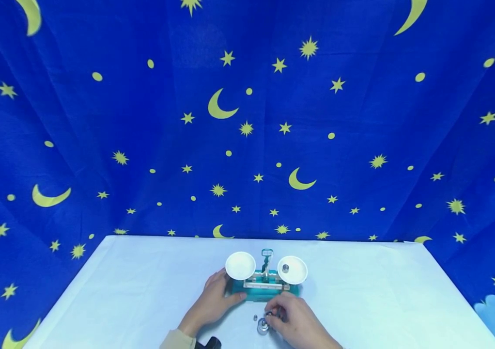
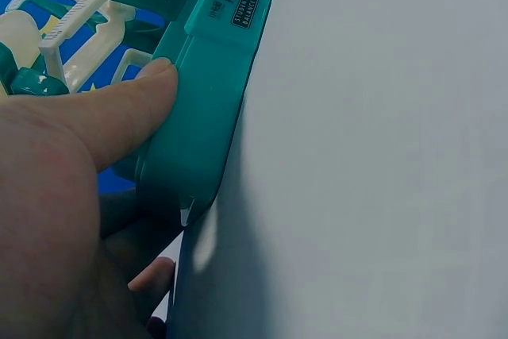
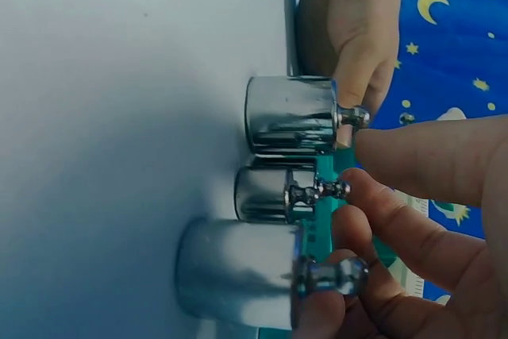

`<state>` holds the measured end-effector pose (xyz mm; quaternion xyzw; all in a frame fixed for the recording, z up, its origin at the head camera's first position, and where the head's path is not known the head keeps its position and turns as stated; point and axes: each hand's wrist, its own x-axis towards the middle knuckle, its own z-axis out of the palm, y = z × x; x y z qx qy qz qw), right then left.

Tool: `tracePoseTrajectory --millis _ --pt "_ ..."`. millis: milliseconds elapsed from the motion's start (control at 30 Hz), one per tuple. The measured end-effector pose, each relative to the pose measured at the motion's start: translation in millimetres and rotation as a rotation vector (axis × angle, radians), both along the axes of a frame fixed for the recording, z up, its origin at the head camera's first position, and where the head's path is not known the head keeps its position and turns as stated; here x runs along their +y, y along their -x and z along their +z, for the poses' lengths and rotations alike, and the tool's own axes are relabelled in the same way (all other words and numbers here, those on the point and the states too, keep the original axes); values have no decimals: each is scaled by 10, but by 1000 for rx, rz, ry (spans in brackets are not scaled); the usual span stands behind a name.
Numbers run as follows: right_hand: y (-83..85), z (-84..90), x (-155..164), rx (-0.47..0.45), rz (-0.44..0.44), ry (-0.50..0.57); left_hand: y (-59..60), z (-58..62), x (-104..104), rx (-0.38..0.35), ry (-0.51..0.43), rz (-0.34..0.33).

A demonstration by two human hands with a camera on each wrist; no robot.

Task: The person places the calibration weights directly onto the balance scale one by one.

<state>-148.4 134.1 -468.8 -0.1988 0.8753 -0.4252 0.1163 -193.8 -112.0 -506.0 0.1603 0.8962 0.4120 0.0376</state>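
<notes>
A green balance scale [image 1: 258, 293] with two white pans stands on the table. My left hand [image 1: 217, 298] grips its left end; in the left wrist view the thumb [image 2: 139, 113] lies on the green base and the other fingers are round its end. My right hand [image 1: 297, 317] is in front of the scale, among shiny metal weights with knobs. In the right wrist view the thumb and index fingertip are apart, close to the knobs of a larger weight [image 3: 290, 117] and a smaller weight [image 3: 262, 194]. Another large weight [image 3: 234, 271] overlaps the lower fingers.
One metal weight [image 1: 286, 267] sits in the right pan [image 1: 297, 276]; the left pan [image 1: 240, 265] holds nothing. A tiny weight [image 1: 255, 318] stands left of the right hand. A blue cloth with moons and stars hangs behind the white table [image 1: 361, 281].
</notes>
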Motion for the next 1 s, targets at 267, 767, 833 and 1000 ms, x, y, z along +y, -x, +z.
tracePoseTrajectory --millis 267,767,833,1000 --pt "-4 -15 -18 -22 -10 -27 -5 20 9 -16 4 9" --pt "4 -66 -13 19 -40 -62 -1 24 23 -26 -2 0" --pt "4 -70 -16 30 -43 -63 -1 20 20 -19 -4 -1" --pt "18 -70 -30 -4 -61 -71 -6 -3 1 21 -5 -7"
